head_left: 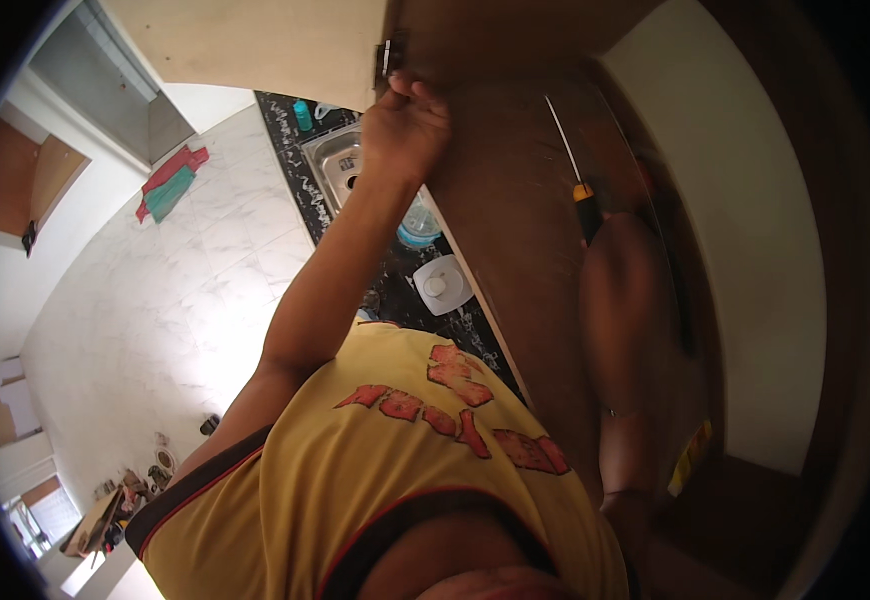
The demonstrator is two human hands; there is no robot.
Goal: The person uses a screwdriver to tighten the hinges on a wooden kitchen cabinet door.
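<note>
My left hand [407,125] is raised with its fingers curled together, just below a dark metal hinge [388,58] at the edge of a pale wooden cabinet door [265,40]. Whether something small sits between those fingers I cannot make out. Inside the dim brown cabinet, my right hand [617,255] is closed round a screwdriver [583,200]. It has a black and yellow handle and a long thin metal shaft pointing away from me. Shadow and some blur cover the right fingers.
Beneath the cabinet runs a black patterned countertop [395,290] with a steel sink [327,160], a blue-tinted bowl [419,228] and a white square dish [443,284]. A pale panel [745,200] stands at the right. Red and green cloths [170,185] lie on the tiled floor [225,220].
</note>
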